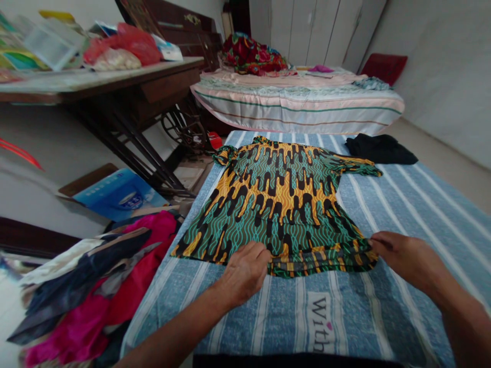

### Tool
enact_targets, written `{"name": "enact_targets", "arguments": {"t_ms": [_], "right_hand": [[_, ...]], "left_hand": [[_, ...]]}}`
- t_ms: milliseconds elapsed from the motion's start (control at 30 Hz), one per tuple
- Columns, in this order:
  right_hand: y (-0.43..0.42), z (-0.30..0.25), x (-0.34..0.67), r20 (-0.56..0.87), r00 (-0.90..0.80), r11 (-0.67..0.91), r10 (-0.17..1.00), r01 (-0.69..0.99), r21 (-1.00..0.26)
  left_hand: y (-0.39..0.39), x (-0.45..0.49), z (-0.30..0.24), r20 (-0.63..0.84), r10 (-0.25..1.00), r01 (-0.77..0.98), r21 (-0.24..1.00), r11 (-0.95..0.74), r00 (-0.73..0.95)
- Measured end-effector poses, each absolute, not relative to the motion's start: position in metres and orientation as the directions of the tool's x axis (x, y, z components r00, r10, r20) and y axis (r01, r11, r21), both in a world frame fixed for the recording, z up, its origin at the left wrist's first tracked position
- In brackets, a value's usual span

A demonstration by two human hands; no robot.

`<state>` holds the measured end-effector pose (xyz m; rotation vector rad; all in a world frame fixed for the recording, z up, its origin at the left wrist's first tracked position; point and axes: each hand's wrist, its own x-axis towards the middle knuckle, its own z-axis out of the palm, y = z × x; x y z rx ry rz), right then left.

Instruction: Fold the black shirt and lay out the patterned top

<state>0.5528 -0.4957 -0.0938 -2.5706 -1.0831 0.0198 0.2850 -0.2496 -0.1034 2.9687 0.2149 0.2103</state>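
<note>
A short-sleeved patterned blouse (284,194) in green, yellow and black lies spread flat, its neck away from me and its hem toward me. My left hand (249,268) is closed on the hem near its middle, fingers curled down over the cloth. At the right corner of the hem, my right hand (399,255) pinches the edge between thumb and fingers. Between the hands the hem is partly turned, so a band of fabric shows along it. The left sleeve is bunched and the right one stretches out sideways.
The blouse lies on a blue striped sheet (402,209). Folded black cloth (379,148) sits at the far right. A pile of clothes (103,296) is at lower left, below a cluttered sewing machine table (153,76). Another bed (299,107) stands behind.
</note>
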Motion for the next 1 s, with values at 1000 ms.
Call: {"name": "enact_targets", "arguments": {"t_ms": [1000], "right_hand": [[-0.365, -0.111, 0.429, 0.361, 0.153, 0.093, 0.920, 0.808, -0.582]], "left_hand": [[-0.233, 0.259, -0.105, 0.284, 0.352, 0.301, 0.207, -0.931, 0.892]]}}
